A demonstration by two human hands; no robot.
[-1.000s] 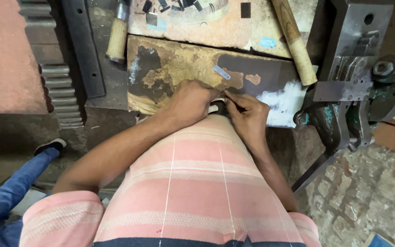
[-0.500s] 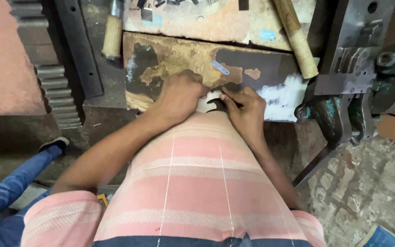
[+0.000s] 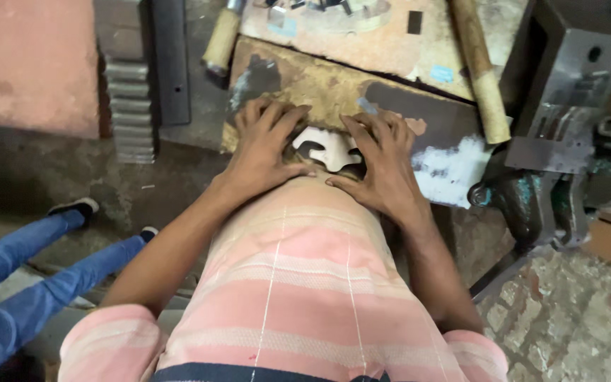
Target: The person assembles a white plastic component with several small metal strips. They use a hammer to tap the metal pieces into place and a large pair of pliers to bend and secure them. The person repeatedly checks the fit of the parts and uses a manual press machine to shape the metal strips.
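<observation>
A small pale cut-out piece [image 3: 328,147] with curved notches lies on a worn brown board [image 3: 319,88], at its near edge. My left hand [image 3: 264,145] presses flat on the board with fingers spread, touching the piece's left side. My right hand [image 3: 383,166] lies spread on the piece's right side, thumb below it. Both hands frame the piece between them. My pink striped shirt fills the lower middle of the view and hides the board's near edge.
A wooden-handled tool [image 3: 219,39] and a long wooden handle [image 3: 479,67] lie at the far side. A toothed metal bar [image 3: 130,99] stands at the left. A grey metal machine with a vise-like base [image 3: 553,141] sits at the right. Another person's blue-trousered legs [image 3: 30,262] are at lower left.
Both hands were bunched together over the piece; now they are spread flat on either side of it, and the pale cut-out piece shows between them.
</observation>
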